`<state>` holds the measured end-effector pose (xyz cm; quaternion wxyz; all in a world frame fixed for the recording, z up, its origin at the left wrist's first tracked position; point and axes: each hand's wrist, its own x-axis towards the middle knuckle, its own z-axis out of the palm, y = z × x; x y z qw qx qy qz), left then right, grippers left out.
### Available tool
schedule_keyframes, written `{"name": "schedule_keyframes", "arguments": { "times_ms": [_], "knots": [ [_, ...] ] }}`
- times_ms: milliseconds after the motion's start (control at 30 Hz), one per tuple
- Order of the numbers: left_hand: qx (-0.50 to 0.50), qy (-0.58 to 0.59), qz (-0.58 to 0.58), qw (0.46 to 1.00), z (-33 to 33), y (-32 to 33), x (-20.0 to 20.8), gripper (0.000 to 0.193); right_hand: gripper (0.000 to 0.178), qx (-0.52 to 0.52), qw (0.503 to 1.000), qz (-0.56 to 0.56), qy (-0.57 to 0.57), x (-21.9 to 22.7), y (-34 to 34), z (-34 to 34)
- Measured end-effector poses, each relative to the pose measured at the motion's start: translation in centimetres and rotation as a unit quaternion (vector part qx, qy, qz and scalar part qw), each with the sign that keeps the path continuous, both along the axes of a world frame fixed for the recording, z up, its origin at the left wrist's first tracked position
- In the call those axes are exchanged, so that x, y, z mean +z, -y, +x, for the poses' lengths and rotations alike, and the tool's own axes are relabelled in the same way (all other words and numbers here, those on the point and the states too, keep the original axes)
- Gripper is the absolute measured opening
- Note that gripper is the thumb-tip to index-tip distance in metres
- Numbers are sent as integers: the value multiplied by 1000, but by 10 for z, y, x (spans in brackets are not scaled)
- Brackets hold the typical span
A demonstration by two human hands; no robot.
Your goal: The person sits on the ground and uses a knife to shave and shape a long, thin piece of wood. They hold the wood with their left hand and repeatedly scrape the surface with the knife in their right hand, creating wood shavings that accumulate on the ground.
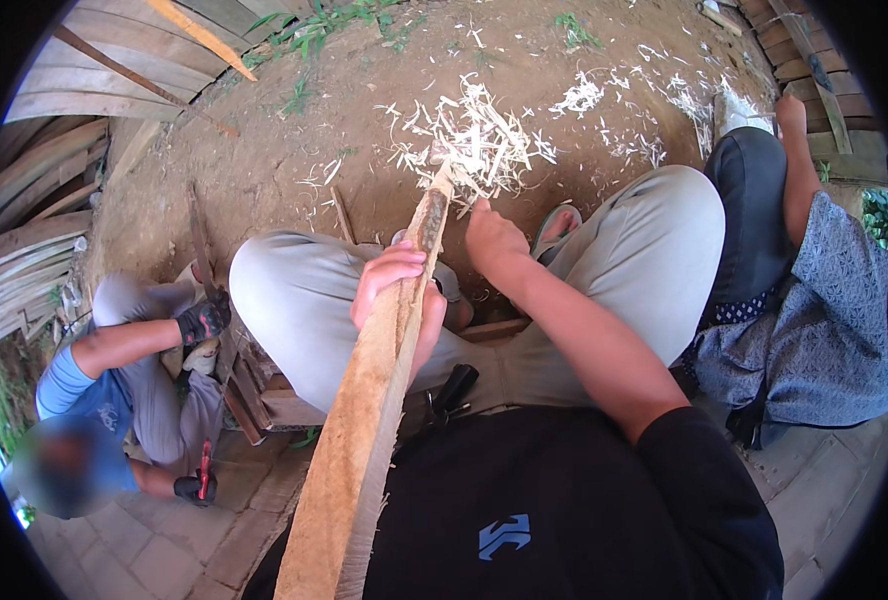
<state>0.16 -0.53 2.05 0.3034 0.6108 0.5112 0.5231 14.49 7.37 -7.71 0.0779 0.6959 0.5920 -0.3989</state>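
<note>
A long, rough-edged length of wood (354,430) slants from the lower edge up between my knees, its narrower far end over the ground. My left hand (394,290) is wrapped around it near the middle, fingers over the top. A darker bark-like strip runs along its far part. My right hand (496,240) is closed just right of the far end; what it grips, if anything, is hidden. Pale curled wood shavings (489,140) are heaped under and beyond the tip. A black handle-like thing (454,390) lies at my waist.
At left sits a person (114,400) in dark gloves, one holding a red-handled tool (205,465). Close on my right sits another person (804,300) in patterned grey cloth. Stacked boards (44,200) line the left edge. Wood pieces (249,400) lie beside my left knee.
</note>
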Motion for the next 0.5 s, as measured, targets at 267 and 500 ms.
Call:
{"name": "schedule_keyframes", "arguments": {
  "times_ms": [267,500],
  "knots": [
    [5,6,-4,1000,1,0,1,33,24,-5,998,48,-26,-42,-19,-13],
    [-11,-11,2,1000,-2,-1,0,33,32,-119,993,2,-2,-101,-32,12]
  ]
}}
